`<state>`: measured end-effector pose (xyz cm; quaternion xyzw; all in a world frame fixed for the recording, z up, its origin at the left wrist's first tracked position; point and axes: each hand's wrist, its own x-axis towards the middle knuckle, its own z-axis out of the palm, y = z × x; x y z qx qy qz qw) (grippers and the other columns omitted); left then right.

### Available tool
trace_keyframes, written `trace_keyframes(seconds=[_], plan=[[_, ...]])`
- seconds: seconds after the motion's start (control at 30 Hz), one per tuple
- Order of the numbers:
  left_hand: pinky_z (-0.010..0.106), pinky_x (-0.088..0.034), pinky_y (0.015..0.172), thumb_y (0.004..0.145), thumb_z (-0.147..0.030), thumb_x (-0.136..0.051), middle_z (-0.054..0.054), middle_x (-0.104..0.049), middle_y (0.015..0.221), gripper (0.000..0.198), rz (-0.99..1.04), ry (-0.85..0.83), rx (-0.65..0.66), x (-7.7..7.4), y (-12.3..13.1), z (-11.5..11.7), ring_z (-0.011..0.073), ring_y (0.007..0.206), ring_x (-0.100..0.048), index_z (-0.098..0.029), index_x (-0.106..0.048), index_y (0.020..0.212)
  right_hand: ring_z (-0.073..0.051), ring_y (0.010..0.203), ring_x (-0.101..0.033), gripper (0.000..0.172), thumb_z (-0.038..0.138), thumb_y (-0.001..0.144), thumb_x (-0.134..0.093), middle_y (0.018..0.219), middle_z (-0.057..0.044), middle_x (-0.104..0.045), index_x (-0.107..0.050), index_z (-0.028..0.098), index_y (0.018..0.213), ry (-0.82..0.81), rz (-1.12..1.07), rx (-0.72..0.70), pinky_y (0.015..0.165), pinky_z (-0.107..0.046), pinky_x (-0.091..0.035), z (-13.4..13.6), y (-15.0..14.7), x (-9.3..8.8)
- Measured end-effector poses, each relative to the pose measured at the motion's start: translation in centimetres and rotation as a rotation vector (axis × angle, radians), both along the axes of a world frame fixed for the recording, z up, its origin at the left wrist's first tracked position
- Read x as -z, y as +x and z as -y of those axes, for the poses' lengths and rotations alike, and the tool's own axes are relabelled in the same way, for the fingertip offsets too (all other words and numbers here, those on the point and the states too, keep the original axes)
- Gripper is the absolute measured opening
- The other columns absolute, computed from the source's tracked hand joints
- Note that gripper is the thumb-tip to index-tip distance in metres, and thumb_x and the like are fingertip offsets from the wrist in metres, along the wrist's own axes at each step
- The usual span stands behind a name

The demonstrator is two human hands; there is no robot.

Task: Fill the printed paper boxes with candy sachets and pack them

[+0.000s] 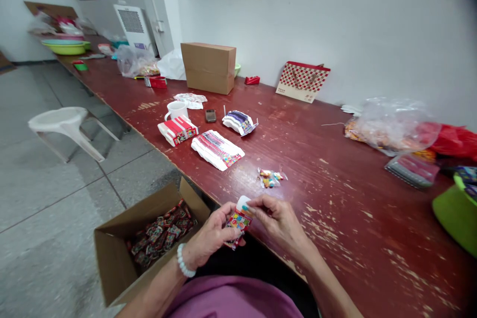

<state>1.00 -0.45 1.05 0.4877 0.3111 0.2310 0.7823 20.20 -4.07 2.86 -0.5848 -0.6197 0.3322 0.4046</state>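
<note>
My left hand (212, 239) grips a small red printed carton (237, 223) over the table's front edge, its white top flap standing up. At the carton's mouth, the thumb and fingers of my right hand (275, 214) pinch a small candy packet (246, 207) with teal and orange showing; part of it is hidden by the fingers. Just beyond my hands lie several clear-wrapped candy packets (271, 178). Farther back is a fanned stack of flat printed cartons (218, 150), beside a bundle of red and white cartons (178, 130).
Below on my left, a cardboard box (119, 271) holds many small dark red packs (164, 236). A white mug (176, 110), a purple carton stack (239, 122) and a closed brown box (208, 68) stand farther back. Bagged candy (387, 126) and a green basin (454, 213) are at right.
</note>
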Motion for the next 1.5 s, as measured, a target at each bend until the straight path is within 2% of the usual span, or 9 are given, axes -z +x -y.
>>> trace_keyframes(seconds=[0.13,0.23,0.33,0.6,0.77,0.97,1.07,1.23,1.5], plan=[[0.021,-0.048,0.058,0.076,-0.020,-0.067,0.000,-0.063,0.087,0.030,0.029,-0.032,-0.064,-0.2,0.1,-0.3,0.0088,0.061,-0.060,-0.018,-0.059,0.106,-0.015,0.071,-0.061,0.021,0.031,0.091,-0.060,0.090,-0.003,-0.071,-0.068,0.022,0.109,0.102,-0.040,0.126,0.066,-0.026,-0.047,0.2,0.0,0.4],[0.025,-0.049,0.051,0.086,-0.040,-0.059,0.005,-0.067,0.083,0.031,0.088,-0.211,-0.179,-0.3,0.6,-0.3,0.0129,0.054,-0.062,-0.016,-0.061,0.105,-0.014,0.064,-0.053,0.021,0.032,0.090,-0.062,0.082,-0.001,-0.065,-0.066,0.021,0.108,0.172,-0.066,0.248,0.061,-0.025,-0.043,0.5,-0.4,0.7],[0.028,-0.050,0.045,0.089,-0.054,-0.052,0.007,-0.069,0.079,0.044,0.143,-0.357,-0.263,-0.3,1.2,-0.4,0.0152,0.050,-0.061,-0.013,-0.063,0.104,-0.014,0.072,-0.057,0.015,0.031,0.091,-0.061,0.092,-0.003,-0.064,-0.069,0.022,0.100,0.211,-0.087,0.156,0.064,-0.026,-0.044,1.0,-1.2,1.1],[0.025,-0.052,0.043,0.080,-0.041,-0.071,0.002,-0.068,0.072,0.031,0.103,-0.354,-0.436,0.5,1.6,0.0,0.0145,0.054,-0.061,-0.015,-0.066,0.094,-0.014,0.069,-0.057,0.017,0.038,0.084,-0.070,0.085,-0.003,-0.062,-0.074,0.021,0.082,0.094,-0.309,0.111,0.060,-0.026,-0.044,0.4,-2.8,2.4],[0.024,-0.050,0.042,0.079,-0.045,-0.072,0.004,-0.069,0.075,0.037,0.086,-0.271,-0.408,0.3,1.7,0.1,0.0155,0.055,-0.063,-0.015,-0.066,0.101,-0.013,0.060,-0.058,0.044,0.045,0.073,-0.078,0.074,0.000,-0.064,-0.068,0.020,0.108,-0.143,-0.532,0.101,0.055,-0.025,-0.048,-0.7,-2.5,2.7],[0.027,-0.046,0.036,0.086,-0.061,-0.054,0.002,-0.066,0.067,0.054,0.144,-0.427,-0.192,0.2,1.5,-0.5,0.0173,0.040,-0.060,-0.018,-0.062,0.116,-0.018,0.074,-0.065,0.018,0.035,0.088,-0.063,0.086,-0.005,-0.071,-0.073,0.021,0.090,0.039,-0.254,-0.005,0.069,-0.030,-0.052,-0.3,-1.9,1.2],[0.024,-0.044,0.034,0.086,-0.054,-0.058,0.000,-0.064,0.065,0.049,0.071,-0.376,-0.248,0.3,1.5,-0.5,0.0159,0.039,-0.059,-0.018,-0.063,0.118,-0.020,0.087,-0.066,0.012,0.031,0.085,-0.068,0.092,-0.005,-0.073,-0.074,0.023,0.090,0.088,-0.098,-0.072,0.083,-0.033,-0.050,-0.2,-1.8,0.7],[0.021,-0.049,0.048,0.086,-0.049,-0.062,0.006,-0.071,0.096,0.043,0.016,-0.082,-0.351,0.2,1.7,0.0,0.0147,0.065,-0.065,-0.018,-0.068,0.116,-0.017,0.068,-0.065,0.025,0.043,0.079,-0.074,0.078,-0.002,-0.073,-0.071,0.020,0.087,-0.113,-0.478,0.013,0.064,-0.029,-0.052,-0.8,-2.3,2.2],[0.022,-0.048,0.045,0.090,-0.062,-0.048,0.009,-0.072,0.085,0.060,0.024,-0.149,-0.267,0.7,1.3,0.1,0.0129,0.053,-0.060,-0.015,-0.066,0.123,-0.018,0.064,-0.065,0.027,0.039,0.071,-0.081,0.083,-0.006,-0.074,-0.066,0.017,0.073,-0.279,-0.749,0.039,0.059,-0.031,-0.053,-1.3,-3.0,2.3]])
